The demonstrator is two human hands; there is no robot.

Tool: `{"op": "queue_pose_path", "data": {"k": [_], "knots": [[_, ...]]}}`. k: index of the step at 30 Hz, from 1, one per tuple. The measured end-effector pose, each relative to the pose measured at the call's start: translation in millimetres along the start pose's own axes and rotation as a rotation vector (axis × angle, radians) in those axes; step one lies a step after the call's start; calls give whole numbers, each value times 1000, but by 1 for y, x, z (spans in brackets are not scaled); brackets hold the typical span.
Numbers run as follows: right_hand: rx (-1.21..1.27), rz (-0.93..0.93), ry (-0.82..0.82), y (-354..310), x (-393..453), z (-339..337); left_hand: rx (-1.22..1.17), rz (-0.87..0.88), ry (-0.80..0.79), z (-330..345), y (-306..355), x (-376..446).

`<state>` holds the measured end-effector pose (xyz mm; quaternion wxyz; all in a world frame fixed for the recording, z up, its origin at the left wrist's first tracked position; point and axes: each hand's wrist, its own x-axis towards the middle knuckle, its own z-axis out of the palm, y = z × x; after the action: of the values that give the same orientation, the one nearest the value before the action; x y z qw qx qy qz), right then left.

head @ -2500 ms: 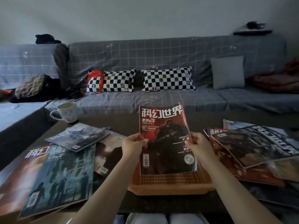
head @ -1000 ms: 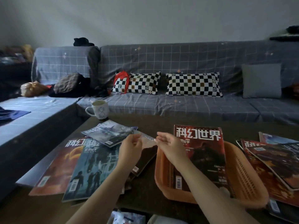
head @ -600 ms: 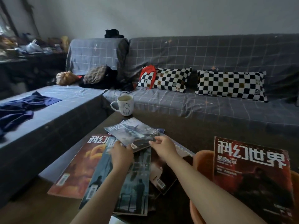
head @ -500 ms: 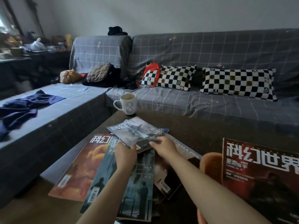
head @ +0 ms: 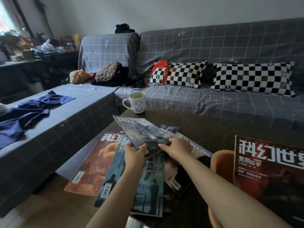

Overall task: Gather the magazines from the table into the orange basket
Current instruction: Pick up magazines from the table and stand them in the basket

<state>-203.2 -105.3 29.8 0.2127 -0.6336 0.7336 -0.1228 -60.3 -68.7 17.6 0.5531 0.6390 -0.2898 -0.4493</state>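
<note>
Hands (head: pixel 134 153) pinch grey magazine's (head: pixel 141 130) near edge

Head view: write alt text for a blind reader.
Both hands, left hand and right hand, lift a grey magazine off a pile on the dark table. A red magazine already lies in the orange basket at right; a white mug stands behind.

Both hands grip a grey magazine (head: pixel 143 132) above a fanned pile – left hand (head: pixel 134 155) at its near corner, right hand (head: pixel 178 146) on its edge – orange basket (head: pixel 221 160) alongside, red magazine (head: pixel 269 175) inside
</note>
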Motion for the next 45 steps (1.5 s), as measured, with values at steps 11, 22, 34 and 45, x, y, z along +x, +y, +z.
{"op": "queue_pose_path", "data": {"k": [11,22,34,45], "knots": [[792,-59,-78,19,-85,-47,-171,135,-422,-80,39,-77],[1022,7,350,106,-184,-101,-59,191,-695,-32,38,-160],[787,221,551,229,-232,-121,323,358,-720,84,-1,-211],[381,440,329,258,-219,-113,845,405,-602,110,-24,-207]]}}
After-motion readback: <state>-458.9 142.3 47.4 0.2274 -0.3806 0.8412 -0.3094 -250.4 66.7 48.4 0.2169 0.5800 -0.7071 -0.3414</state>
